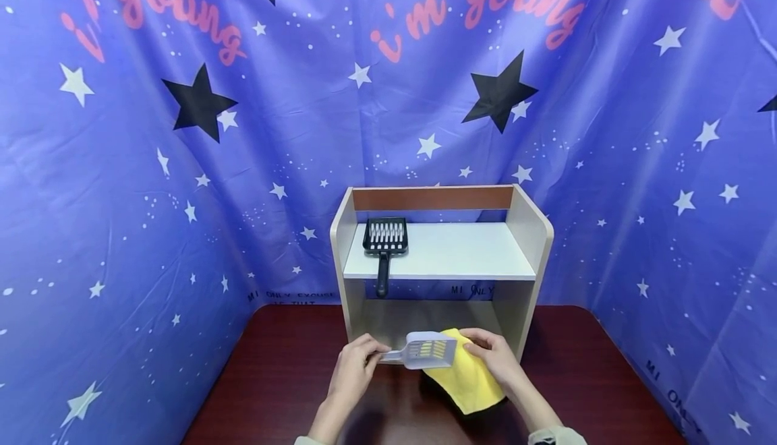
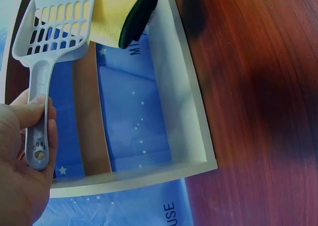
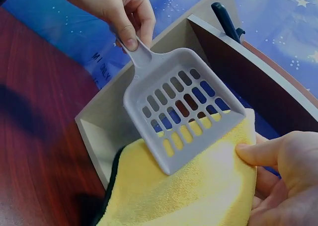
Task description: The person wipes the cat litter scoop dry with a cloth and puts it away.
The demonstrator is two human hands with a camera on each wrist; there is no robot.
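Observation:
By its handle, my left hand (image 1: 354, 369) grips a light grey slotted litter scoop (image 3: 183, 99), thumb on top and fingers beneath, as the left wrist view shows. The scoop is held up in front of the small shelf, its pan toward the right. My right hand (image 1: 494, 357) pinches a yellow cloth (image 1: 467, 381) with a dark edge near its top corner. The cloth hangs down from those fingers. In the right wrist view it lies behind the front lip of the scoop, and yellow shows through the slots (image 3: 184, 134).
A cream two-level shelf unit (image 1: 534, 256) stands on the dark red wooden table (image 1: 273, 371). On its upper white board lies a black slotted scoop (image 1: 384, 246), handle over the front edge. A blue star-printed curtain (image 1: 291, 128) surrounds the table at the back and sides.

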